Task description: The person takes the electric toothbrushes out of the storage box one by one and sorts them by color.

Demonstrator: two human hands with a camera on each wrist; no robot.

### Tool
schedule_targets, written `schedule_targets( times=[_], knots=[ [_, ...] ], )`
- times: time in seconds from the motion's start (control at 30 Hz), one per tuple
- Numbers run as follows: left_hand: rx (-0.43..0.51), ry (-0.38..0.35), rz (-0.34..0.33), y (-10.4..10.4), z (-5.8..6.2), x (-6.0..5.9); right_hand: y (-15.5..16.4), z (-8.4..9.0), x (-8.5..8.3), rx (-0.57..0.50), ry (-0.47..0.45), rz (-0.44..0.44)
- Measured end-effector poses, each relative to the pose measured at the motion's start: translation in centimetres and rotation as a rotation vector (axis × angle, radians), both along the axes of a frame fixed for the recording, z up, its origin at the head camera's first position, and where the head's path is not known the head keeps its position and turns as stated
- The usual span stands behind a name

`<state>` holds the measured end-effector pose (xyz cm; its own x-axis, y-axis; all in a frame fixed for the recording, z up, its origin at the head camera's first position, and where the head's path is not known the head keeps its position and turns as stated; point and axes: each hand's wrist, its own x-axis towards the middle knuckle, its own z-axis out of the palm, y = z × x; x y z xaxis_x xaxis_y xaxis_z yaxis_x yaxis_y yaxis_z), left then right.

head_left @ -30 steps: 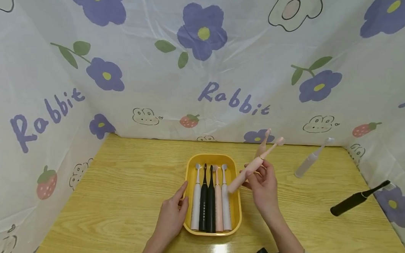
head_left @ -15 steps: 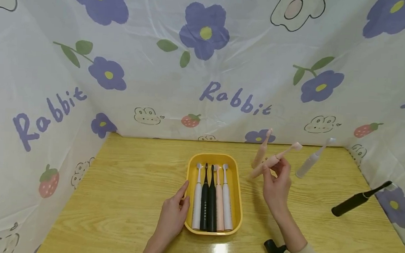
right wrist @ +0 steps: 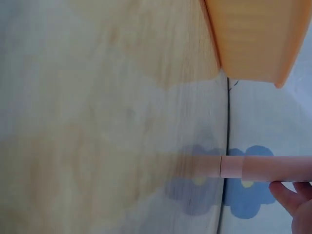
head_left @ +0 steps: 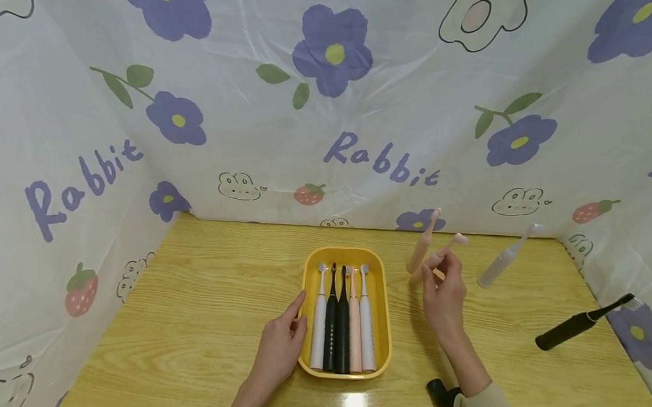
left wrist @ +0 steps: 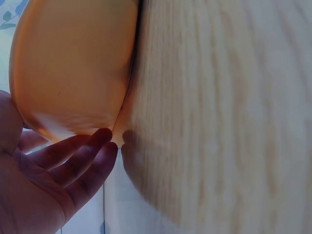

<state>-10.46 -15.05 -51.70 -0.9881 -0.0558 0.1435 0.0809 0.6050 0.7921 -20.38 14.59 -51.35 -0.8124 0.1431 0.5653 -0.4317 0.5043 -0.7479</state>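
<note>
My right hand [head_left: 445, 296] pinches a pink electric toothbrush [head_left: 438, 256] by its handle, to the right of the yellow tray. In the right wrist view the handle [right wrist: 273, 168] has its base close to the table; whether it touches, I cannot tell. Just left of it stands another pink electric toothbrush [head_left: 420, 253], upright. With loosely stretched fingers, my left hand [head_left: 279, 342] touches the left side of the tray [head_left: 384, 280]. The left wrist view has its fingertips against the tray's wall [left wrist: 73, 63]. Inside the tray lie several electric toothbrushes: white [head_left: 318, 332], black [head_left: 342, 333] and pink [head_left: 355, 334], side by side.
A white electric toothbrush [head_left: 498, 266] stands farther right at the back. A black one [head_left: 567, 330] stands near the right edge. The wooden table [head_left: 210, 296] meets a printed cloth [head_left: 285, 146] at the back and sides. A black device [head_left: 442, 394] sits by the right wrist.
My right hand has carried the pink toothbrush from over the tray's right edge rightward, then lowered and uprighted it beside the other pink one. The left hand stays at the tray.
</note>
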Motion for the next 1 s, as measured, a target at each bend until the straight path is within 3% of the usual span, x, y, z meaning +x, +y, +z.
schedule_targets(
  times=[0.17,0.47,1.0],
  knots=[
    [-0.002,0.023,-0.006,0.0,-0.1,0.0,-0.1,0.1,-0.3,0.012,-0.065,-0.024],
    [0.002,-0.008,-0.003,0.0,-0.1,0.1,0.0,0.3,-0.9,0.002,-0.192,-0.031],
    [0.016,-0.001,0.003,-0.1,0.0,0.1,-0.3,0.3,-2.2,0.024,-0.236,-0.061]
  ],
)
